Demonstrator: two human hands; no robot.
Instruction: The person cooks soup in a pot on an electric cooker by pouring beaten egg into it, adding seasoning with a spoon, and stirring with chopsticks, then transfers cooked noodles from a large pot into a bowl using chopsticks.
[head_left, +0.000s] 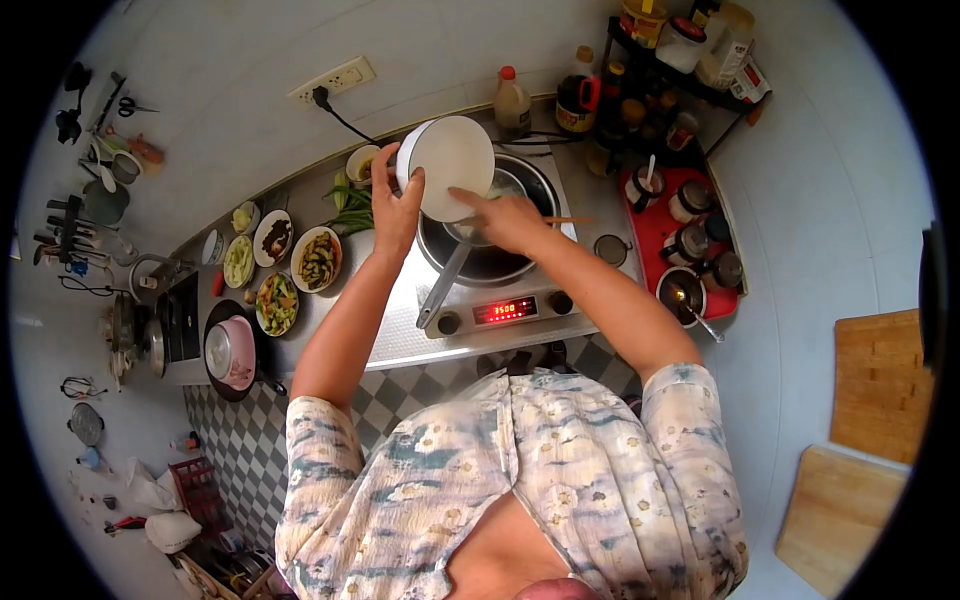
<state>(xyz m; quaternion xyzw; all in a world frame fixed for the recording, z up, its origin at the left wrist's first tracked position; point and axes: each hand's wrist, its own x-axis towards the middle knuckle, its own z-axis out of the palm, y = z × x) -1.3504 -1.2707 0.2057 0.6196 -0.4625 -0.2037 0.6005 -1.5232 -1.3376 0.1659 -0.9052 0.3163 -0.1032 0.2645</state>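
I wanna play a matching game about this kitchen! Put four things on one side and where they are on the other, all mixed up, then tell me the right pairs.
Things:
1. white bowl
2. black plug
3. lidded jars
4. scissors

Places:
A. on the red tray
B. up on the wall
C. in the socket
D. tilted above the big pan, in the left hand

Right pairs: 1-D, 2-C, 3-A, 4-B
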